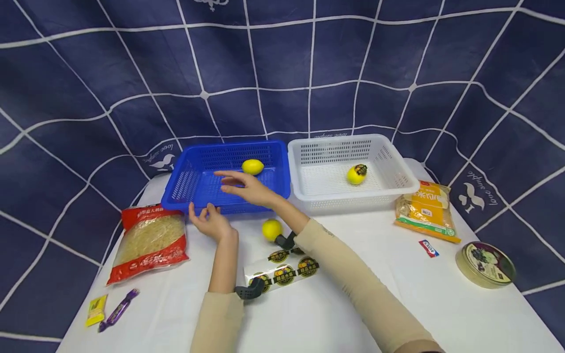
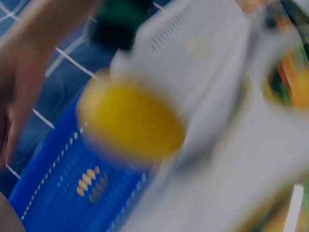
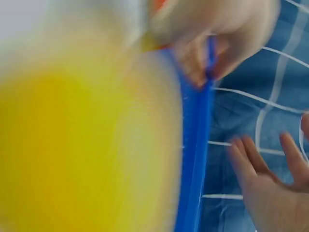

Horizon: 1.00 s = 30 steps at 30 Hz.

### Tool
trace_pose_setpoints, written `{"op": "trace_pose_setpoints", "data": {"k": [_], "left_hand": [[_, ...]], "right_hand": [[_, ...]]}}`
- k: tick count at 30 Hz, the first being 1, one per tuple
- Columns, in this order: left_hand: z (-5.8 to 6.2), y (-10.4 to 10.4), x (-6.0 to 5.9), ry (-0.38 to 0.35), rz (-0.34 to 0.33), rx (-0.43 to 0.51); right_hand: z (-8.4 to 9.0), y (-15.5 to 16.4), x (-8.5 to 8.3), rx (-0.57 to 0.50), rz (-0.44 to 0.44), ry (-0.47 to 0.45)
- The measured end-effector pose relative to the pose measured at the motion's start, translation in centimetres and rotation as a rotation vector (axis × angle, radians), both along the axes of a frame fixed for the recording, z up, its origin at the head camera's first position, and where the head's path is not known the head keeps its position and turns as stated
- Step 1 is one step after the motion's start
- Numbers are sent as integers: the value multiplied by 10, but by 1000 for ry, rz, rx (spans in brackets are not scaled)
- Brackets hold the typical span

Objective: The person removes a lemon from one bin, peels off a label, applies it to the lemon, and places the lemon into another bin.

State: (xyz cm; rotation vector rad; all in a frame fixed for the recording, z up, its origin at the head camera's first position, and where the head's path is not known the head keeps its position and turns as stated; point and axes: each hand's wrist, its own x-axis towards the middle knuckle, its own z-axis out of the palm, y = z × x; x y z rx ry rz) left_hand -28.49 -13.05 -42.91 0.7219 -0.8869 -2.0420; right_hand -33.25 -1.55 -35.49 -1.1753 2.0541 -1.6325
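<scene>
Fingers: stretched out and slightly apart, those of the right hand [image 1: 247, 189] hung over the blue basket [image 1: 234, 149] with nothing in them; on the left hand [image 1: 214, 226] they bent loosely at its near left edge, and whether they gripped the rim, you could not tell!
Candy corner: down at the near left, a purple candy [image 1: 119, 311] lay beside a yellow packet [image 1: 96, 310] on the white cloth [image 1: 326, 304].
Sticker sheet [image 1: 284, 274]: flat between the forearms, round black-and-gold labels showing.
Right flank: a round tin [image 1: 485, 264] came first, then a small red-and-blue sachet [image 1: 428, 248].
Red bag [image 1: 150, 242]: over on the left, close by the blue basket's near corner.
Loose lemon [image 1: 270, 230]: on the cloth, just in front of the blue basket, beside the right forearm!
Orange bag [image 1: 425, 211]: lying near the white basket's right corner.
Blue basket: one plain lemon [image 1: 253, 166] sat inside, toward the back.
White basket [image 1: 340, 152]: right alongside the blue one, and in it rested a stickered lemon [image 1: 354, 176], dark label uppermost!
Backdrop: navy curtain [image 1: 282, 59], white grid lines all across.
</scene>
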Motion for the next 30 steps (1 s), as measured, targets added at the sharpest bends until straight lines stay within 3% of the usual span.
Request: {"op": "trace_pose_setpoints", "data": {"k": [2,7,14,24,30], "left_hand": [[-4,7,-4,18,-1,-30],[-10,12,-1,77,-31,-77],[-10,8,1,82,-43,-90],[-2,16,18,-24,-321,-197],[-2,21,28,-68,-397,-281]], "right_hand": [[4,13,9,-69,-56,-3],[-10,34,4,-116,-108,0],[-12,32,2,-127,-68,-10],[5,85,18,-240,-218,70],[5,133,33,-241,-327,71]]}}
